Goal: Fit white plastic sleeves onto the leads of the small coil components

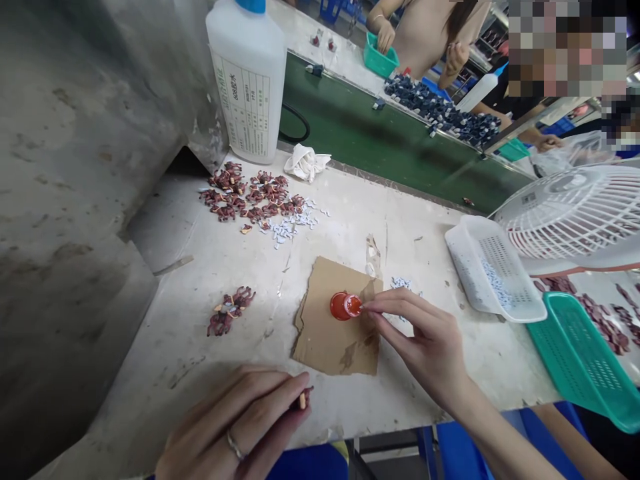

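Observation:
My left hand (240, 420), a ring on one finger, is closed on a small brown figure (303, 399) with a tan part; most of it is hidden by the fingers. Thumb and fingertips of my right hand (420, 327) are pinched together at the rim of a small red cup (341, 306). Whatever sits in that pinch is too small to make out. Beneath the cup lies a torn piece of cardboard (320, 347). Small pale blue pieces (401, 283) lie behind my right hand. To the left rest a few brown figures (230, 311) close together.
A large white bottle (247, 80) stands at the back beside a crumpled white cloth (307, 163). Many brown figures (225, 193) and pale blue pieces (287, 227) are heaped nearby. On the right are a white basket (463, 267), a green basket (565, 360) and a fan (580, 213). Co-workers sit across the green belt (340, 120).

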A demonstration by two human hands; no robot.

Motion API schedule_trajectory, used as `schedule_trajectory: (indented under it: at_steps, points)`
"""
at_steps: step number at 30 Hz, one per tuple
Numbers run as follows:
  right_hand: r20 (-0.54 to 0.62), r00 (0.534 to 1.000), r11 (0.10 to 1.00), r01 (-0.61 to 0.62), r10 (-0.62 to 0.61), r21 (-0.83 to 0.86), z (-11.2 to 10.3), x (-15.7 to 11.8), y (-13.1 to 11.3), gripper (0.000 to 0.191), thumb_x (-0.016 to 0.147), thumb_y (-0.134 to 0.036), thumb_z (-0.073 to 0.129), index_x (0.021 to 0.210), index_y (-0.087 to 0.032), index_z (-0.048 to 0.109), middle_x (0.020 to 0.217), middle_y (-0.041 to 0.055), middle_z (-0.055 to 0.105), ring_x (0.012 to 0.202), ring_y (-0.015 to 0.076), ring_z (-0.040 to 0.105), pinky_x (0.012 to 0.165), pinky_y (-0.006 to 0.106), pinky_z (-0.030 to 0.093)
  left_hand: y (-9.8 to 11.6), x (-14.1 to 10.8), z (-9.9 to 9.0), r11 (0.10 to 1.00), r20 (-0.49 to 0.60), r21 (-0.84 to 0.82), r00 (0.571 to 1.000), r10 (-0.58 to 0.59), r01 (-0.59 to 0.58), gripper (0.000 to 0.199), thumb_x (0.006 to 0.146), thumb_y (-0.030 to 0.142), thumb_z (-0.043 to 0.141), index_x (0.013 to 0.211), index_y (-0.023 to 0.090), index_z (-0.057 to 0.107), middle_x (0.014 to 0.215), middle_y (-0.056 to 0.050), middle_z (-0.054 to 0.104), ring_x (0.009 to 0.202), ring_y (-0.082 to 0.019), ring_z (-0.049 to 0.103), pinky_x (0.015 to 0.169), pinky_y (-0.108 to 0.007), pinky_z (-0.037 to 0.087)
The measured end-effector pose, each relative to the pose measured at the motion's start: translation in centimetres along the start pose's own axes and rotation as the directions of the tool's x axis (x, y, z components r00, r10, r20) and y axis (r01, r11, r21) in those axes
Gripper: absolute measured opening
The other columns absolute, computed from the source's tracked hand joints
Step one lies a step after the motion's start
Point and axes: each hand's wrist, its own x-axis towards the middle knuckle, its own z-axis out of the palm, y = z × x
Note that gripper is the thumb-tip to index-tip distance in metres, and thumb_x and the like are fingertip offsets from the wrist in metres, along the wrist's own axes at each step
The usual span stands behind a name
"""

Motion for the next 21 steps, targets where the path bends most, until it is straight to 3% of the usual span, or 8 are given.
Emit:
schedule_trajectory:
  at_steps: [3,6,13,21]
  points:
    - [-0.046,0.999,0.999,-0.022,0.024,0.042,0.0,-0.1,-0.3,0.024,0.092,-0.002,0.066,0.103,-0.023,0.073,0.097,0.0028,0.074,0.090,0.0160,0.071,0.077,0.030,0.057,0.3,0.4,0.1,0.999,0.038,0.045,0.999,-0.025,0.023,0.027,0.098,0.011,0.058,0.124,0.017,0.064,0.105,0.002,0.070,0.104,0.001,0.065,0.102,-0.004,0.045]
    - [-0.085,0.993,0.988,-0.066,0.078,0.138,0.1,-0.7,-1.4,0.029,0.091,-0.001,0.066,0.105,-0.025,0.075,0.096,0.0025,0.075,0.089,0.0167,0.071,0.075,0.031,0.058,0.8,1.0,0.4,0.999,-0.002,0.029,0.999,-0.037,0.037,0.025,0.096,0.011,0.062,0.120,0.019,0.064,0.102,0.004,0.072,0.100,0.001,0.067,0.097,-0.005,0.048]
    - [-0.024,0.996,0.913,-0.066,0.083,0.403,1.3,-1.9,-4.9,0.033,0.087,0.003,0.065,0.104,-0.022,0.077,0.093,0.0044,0.075,0.085,0.0165,0.073,0.070,0.028,0.062,1.6,1.6,1.8,0.990,-0.080,-0.074,0.989,-0.124,0.118,0.027,0.091,0.007,0.067,0.113,0.021,0.066,0.104,0.008,0.074,0.098,0.000,0.070,0.098,-0.005,0.051]
    - [-0.011,0.997,0.867,-0.064,0.080,0.494,2.0,-1.6,-5.6,0.034,0.086,0.005,0.064,0.105,-0.019,0.078,0.096,0.0068,0.077,0.088,0.0169,0.076,0.075,0.028,0.065,1.9,2.0,1.8,0.993,-0.081,-0.075,0.992,-0.100,0.094,0.025,0.090,0.007,0.067,0.112,0.020,0.066,0.102,0.008,0.073,0.095,0.002,0.068,0.096,-0.003,0.050]
